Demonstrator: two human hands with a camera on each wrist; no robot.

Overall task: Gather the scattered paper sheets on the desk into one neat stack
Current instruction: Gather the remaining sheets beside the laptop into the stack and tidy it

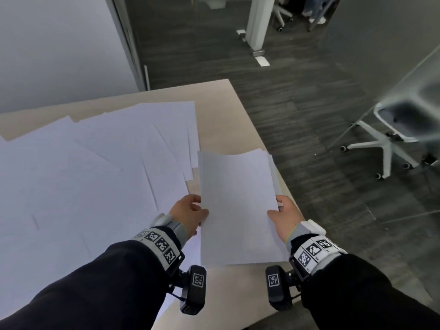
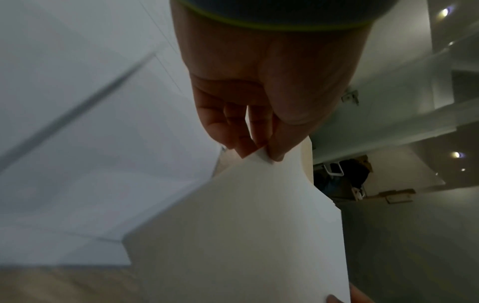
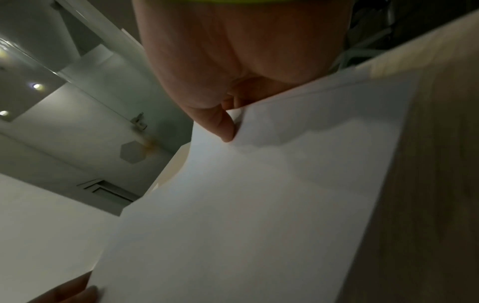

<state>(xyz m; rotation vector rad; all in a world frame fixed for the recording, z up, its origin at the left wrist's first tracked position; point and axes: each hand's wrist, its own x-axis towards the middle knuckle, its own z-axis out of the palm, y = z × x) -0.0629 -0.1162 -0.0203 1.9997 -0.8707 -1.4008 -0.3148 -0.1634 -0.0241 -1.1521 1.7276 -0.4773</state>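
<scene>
Two dark sleeves (image 1: 100, 282) reach in from the near edge, each wrist wearing a band of black-and-white square markers (image 1: 160, 244) and a small black camera unit (image 1: 194, 289) with a marker of its own; no lettering on them can be read. Just past them, the left hand (image 1: 188, 216) and right hand (image 1: 284, 216) hold a gathered stack (image 1: 238, 206) of white sheets by its two long edges, lifted above the right end of the bench (image 1: 221, 129). The left fingers (image 2: 242, 141) are pressed together under the stack's edge with the thumb on top, pinching it; the right thumb (image 3: 223, 127) presses on top of the opposite edge, the other fingers hidden beneath the paper. The stack's far end is slightly fanned, and its sheets look blank. To its left, loose sheets (image 1: 95, 163) lie overlapping at odd angles, covering most of the pale wood bench. Beyond the bench's far edge stands a pale wall (image 1: 59, 44) with a dark frame. To the right, dark carpet (image 1: 297, 103) stretches away, a white swivel chair (image 1: 390, 139) stands behind a glass panel, and farther off are a white post (image 1: 258, 22) and another chair's castors (image 1: 282, 17).
</scene>
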